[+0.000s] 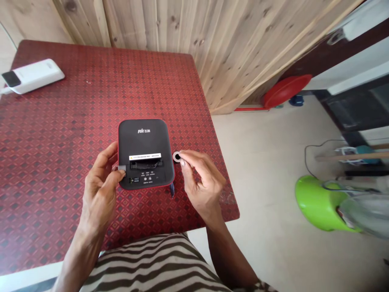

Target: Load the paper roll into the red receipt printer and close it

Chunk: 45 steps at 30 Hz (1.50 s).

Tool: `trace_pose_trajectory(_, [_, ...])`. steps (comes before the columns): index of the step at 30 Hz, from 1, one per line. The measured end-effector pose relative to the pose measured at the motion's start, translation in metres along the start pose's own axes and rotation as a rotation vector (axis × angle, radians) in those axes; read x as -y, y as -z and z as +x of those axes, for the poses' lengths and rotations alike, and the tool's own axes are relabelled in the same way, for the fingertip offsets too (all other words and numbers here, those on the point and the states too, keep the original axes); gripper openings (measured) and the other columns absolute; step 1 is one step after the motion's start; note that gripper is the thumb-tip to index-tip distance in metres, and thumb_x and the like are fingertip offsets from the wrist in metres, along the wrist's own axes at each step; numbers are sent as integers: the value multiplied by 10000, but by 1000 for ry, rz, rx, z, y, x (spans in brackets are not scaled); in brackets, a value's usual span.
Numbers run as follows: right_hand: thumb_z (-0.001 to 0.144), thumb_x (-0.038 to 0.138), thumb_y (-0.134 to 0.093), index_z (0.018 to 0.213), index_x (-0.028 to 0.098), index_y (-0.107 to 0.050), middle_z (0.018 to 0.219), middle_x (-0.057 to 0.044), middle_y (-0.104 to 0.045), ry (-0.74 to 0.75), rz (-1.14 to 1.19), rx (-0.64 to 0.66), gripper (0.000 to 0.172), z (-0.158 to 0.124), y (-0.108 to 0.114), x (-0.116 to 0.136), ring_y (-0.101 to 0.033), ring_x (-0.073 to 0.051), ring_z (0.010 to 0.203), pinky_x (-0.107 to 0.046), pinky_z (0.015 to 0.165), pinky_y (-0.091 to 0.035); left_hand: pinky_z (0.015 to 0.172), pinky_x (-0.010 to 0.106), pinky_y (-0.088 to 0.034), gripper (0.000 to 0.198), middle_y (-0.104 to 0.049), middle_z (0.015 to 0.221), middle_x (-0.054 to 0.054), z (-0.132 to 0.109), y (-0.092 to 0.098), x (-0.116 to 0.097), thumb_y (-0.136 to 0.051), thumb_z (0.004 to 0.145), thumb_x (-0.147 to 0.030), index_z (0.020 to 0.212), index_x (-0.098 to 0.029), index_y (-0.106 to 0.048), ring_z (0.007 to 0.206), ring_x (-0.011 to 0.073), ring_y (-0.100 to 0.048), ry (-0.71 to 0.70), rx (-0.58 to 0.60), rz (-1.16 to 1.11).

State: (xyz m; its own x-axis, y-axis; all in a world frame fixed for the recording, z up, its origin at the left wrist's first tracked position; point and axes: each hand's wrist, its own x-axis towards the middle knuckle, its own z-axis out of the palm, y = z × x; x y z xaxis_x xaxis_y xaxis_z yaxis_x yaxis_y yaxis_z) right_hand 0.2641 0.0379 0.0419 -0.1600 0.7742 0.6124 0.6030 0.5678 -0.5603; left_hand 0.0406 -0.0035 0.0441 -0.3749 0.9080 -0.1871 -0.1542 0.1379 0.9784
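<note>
A flat black thermal printer (143,142) with rounded corners, a red rim and white lettering sits over the patterned table. A white sticker crosses it above a dark slot, with small buttons and marks below. My left hand (101,180) grips the printer's left side, its thumb pressing near a small grey tab (121,167). At the right side, my right hand (203,174) pinches a small white ring (176,157) with a dark centre between thumb and forefinger. The ring is close beside the printer's edge; whether they are joined I cannot tell. A dark strip (172,190) pokes out below the printer.
On the red table (91,93) a white power bank (39,76) with a cable lies at the far left. Wooden panelling (170,24) stands behind the table. To the right, on the floor, are a green bin-like object (316,202), a red basin (285,90) and a cable.
</note>
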Motion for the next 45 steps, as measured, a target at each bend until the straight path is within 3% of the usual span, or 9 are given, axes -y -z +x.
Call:
trace_pose_trajectory(7, [1060, 58, -670, 1206, 206, -778, 1113, -79, -847, 81, 9, 28, 234, 17, 4, 7, -807, -191, 1015, -369, 932, -679, 1244, 524, -525, 582, -681, 1592, 59, -2, 7, 13, -668, 990, -263, 1567, -338, -639, 1499, 318, -629, -63, 68, 52])
trace_pose_trajectory(12, [1109, 98, -624, 1231, 151, -774, 1248, -111, -836, 252, -93, 455, 201, 60, -16, 18, -791, -213, 1156, -379, 1055, -648, 1271, 525, -493, 545, -650, 1627, 56, -4, 11, 18, -700, 1031, -368, 1572, -352, -640, 1520, 320, -604, -109, 60, 94])
trace_pose_trajectory(16, [1133, 85, -524, 1268, 118, -766, 1248, -132, -828, 268, -363, 903, 279, 96, -50, 34, -804, -267, 1133, -402, 966, -651, 1257, 590, -485, 534, -669, 1584, 80, -5, 15, 26, -649, 1052, -508, 1557, -333, -651, 1487, 355, -610, -233, 77, 137])
trace_pose_trajectory(21, [1106, 53, -543, 1147, 155, -806, 1109, -118, -853, 306, -437, 1001, 286, 113, -69, 37, -821, -250, 1019, -367, 861, -630, 1252, 609, -438, 661, -618, 1557, 130, -3, 15, 34, -677, 1025, -572, 1613, -292, -567, 1467, 373, -578, -315, 76, 291])
trace_pose_trajectory(29, [1036, 153, -709, 1091, 136, -801, 1046, -120, -839, 243, -348, 863, 108, 107, -43, 40, -785, -245, 964, -352, 817, -591, 1195, 587, -476, 665, -624, 1487, 142, -2, 15, 32, -728, 998, -548, 1586, -281, -568, 1402, 361, -592, -304, 62, 329])
trace_pose_trajectory(34, [1004, 214, -797, 1159, 195, -803, 1116, -51, -846, 210, 54, 624, 156, 102, 7, 29, -765, -198, 1008, -353, 922, -594, 1202, 582, -485, 664, -631, 1490, 130, -2, 16, 31, -738, 984, -564, 1572, -297, -580, 1408, 366, -600, -288, 64, 330])
trace_pose_trajectory(37, [963, 329, -865, 1187, 228, -816, 1099, -24, -843, 34, 284, 451, 251, 101, 24, -1, -751, -186, 966, -355, 885, -594, 1217, 563, -480, 677, -626, 1499, 133, -1, 15, 32, -744, 978, -576, 1570, -290, -581, 1409, 363, -611, -290, 56, 314])
trace_pose_trajectory(41, [888, 488, -880, 1172, 228, -792, 1069, -26, -822, -287, 441, 286, 395, 97, 7, -55, -716, -180, 867, -334, 773, -573, 1196, 524, -507, 700, -622, 1520, 132, 0, 16, 33, -753, 977, -570, 1593, -294, -566, 1385, 349, -638, -275, 64, 304])
trace_pose_trajectory(45, [872, 405, -841, 1066, 232, -745, 982, -2, -789, -454, 408, 237, 277, 85, -30, -87, -692, -170, 848, -327, 810, -555, 1208, 512, -512, 702, -625, 1558, 119, 0, 17, 32, -748, 984, -564, 1608, -305, -554, 1411, 351, -639, -274, 74, 310])
